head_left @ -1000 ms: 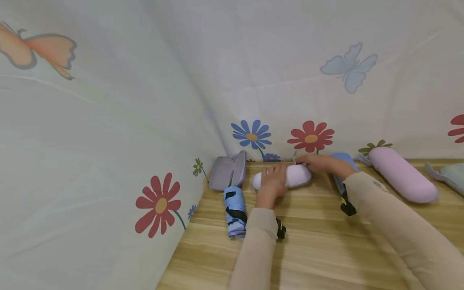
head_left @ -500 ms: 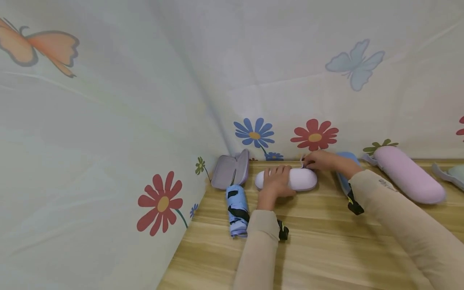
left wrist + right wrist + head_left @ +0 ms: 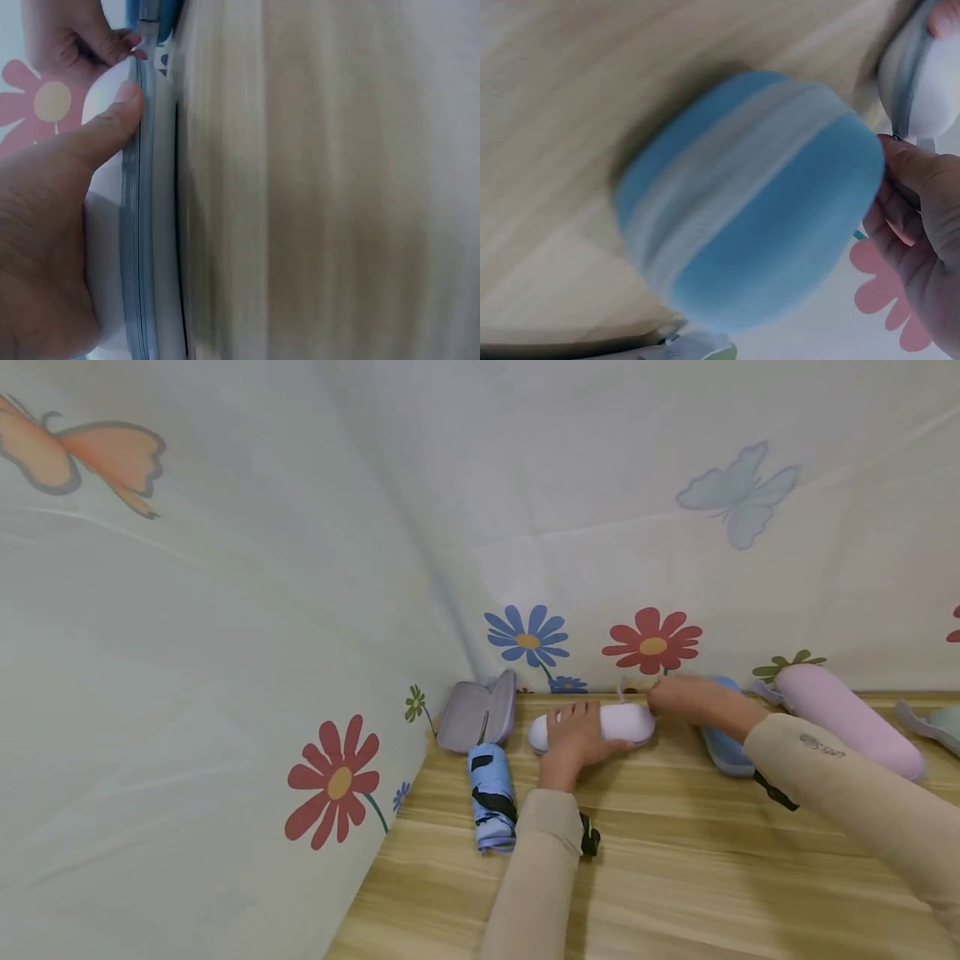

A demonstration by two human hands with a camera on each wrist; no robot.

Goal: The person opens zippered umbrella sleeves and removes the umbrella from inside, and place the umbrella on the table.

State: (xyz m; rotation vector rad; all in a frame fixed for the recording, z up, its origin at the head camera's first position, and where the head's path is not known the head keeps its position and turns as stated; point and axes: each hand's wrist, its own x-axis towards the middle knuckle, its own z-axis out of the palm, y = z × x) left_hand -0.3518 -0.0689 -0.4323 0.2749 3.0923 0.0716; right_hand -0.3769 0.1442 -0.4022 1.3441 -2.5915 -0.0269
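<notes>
Left of the hands, a lilac-grey case [image 3: 467,718] lies open against the patterned cloth [image 3: 600,543]; just in front of it, beside the left sleeve [image 3: 546,860], a blue rolled bundle [image 3: 487,770] with black bands lies on the worktop [image 3: 660,868]; the closed pale case [image 3: 624,722] lies under the left hand [image 3: 576,737], its right end at the fingers of the right hand [image 3: 681,700]; a blue case [image 3: 722,750] sits close against the right hand's near side, crowding it and partly covered by the right sleeve [image 3: 840,793]; beyond that forearm come a pink case [image 3: 840,710] and, furthest right, a pale green case [image 3: 947,718] cut by the view's edge.

The left hand grips the pale case, fingers laid over its top, thumb pressed along the zip [image 3: 139,225]; the right hand reaches across from the right, bent at the wrist, thumb and fingertips pinching the small zip pull [image 3: 897,137], which they mostly hide.
</notes>
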